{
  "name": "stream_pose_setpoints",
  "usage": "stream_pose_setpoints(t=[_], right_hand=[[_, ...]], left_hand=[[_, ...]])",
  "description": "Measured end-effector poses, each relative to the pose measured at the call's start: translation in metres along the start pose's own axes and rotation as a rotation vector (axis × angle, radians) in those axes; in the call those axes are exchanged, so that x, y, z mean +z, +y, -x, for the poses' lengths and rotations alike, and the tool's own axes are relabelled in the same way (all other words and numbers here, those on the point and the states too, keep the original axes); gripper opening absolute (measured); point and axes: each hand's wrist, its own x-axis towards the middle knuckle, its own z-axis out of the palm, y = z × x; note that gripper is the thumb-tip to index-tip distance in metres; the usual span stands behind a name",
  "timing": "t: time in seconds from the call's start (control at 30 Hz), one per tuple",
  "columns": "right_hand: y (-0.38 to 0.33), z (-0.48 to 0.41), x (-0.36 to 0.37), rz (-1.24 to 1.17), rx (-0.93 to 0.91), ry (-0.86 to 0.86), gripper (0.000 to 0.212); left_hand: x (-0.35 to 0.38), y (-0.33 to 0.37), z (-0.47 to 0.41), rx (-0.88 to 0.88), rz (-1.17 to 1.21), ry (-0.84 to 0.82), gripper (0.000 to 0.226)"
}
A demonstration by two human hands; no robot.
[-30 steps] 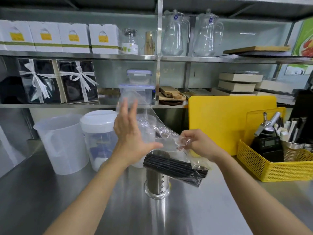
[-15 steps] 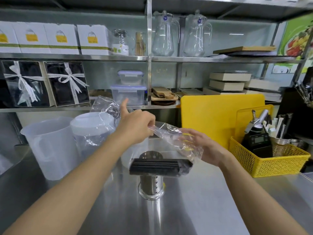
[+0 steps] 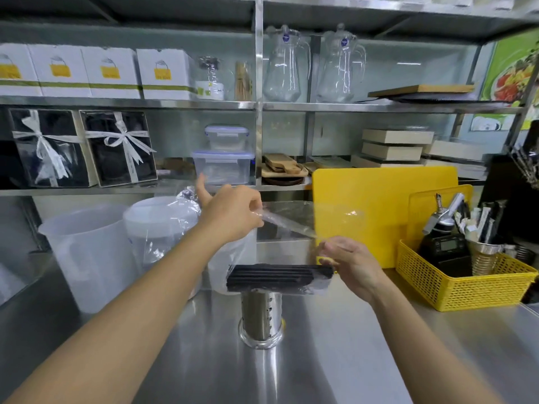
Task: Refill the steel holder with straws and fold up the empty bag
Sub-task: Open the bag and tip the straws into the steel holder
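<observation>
The perforated steel holder [image 3: 260, 319] stands upright on the steel counter. A bundle of black straws [image 3: 278, 277] lies flat across its rim, still inside the bottom of the clear plastic bag [image 3: 294, 221]. My left hand [image 3: 230, 212] pinches the bag's upper part above the holder, index finger sticking up. My right hand [image 3: 347, 262] grips the bag's right side beside the straws' right end. The bag film is stretched taut between both hands.
A clear measuring jug [image 3: 87, 255] and a lidded white tub [image 3: 159, 225] stand at the left. A yellow cutting board [image 3: 385, 205] leans at the back. A yellow basket [image 3: 463, 279] with tools sits at the right. Shelves with boxes and glass jugs rise behind.
The straw bundle has levelled out on the holder's rim. My left hand closed on the bag and pulled it up and left. My right hand shifted down beside the straws, and the film went taut.
</observation>
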Motion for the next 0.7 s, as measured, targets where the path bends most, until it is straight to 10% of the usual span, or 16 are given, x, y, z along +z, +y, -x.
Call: stream_pose_setpoints(t=[0.17, 0.27, 0.33, 0.47, 0.6, 0.7], right_hand=[[-0.004, -0.003, -0.004, -0.193, -0.051, 0.072, 0.049], [-0.005, -0.003, -0.010, -0.250, -0.090, 0.087, 0.042], [-0.004, -0.004, -0.014, -0.291, -0.099, 0.089, 0.040], [-0.004, -0.003, -0.019, -0.215, -0.070, 0.135, 0.048], [-0.015, -0.005, -0.019, -0.017, -0.168, 0.271, 0.029], [-0.019, -0.007, -0.021, 0.019, -0.202, 0.342, 0.014]], left_hand=[[-0.004, -0.031, 0.003, -0.217, 0.211, 0.368, 0.115], [-0.005, -0.055, 0.005, -0.423, 0.509, 0.395, 0.131], [-0.003, -0.072, 0.006, -0.478, 0.778, 0.238, 0.114], [0.007, -0.088, 0.011, -0.426, 1.090, 0.035, 0.008], [0.008, -0.082, 0.004, -0.326, 1.116, 0.414, 0.014], [0.008, -0.076, 0.000, -0.184, 1.103, 0.362, 0.017]])
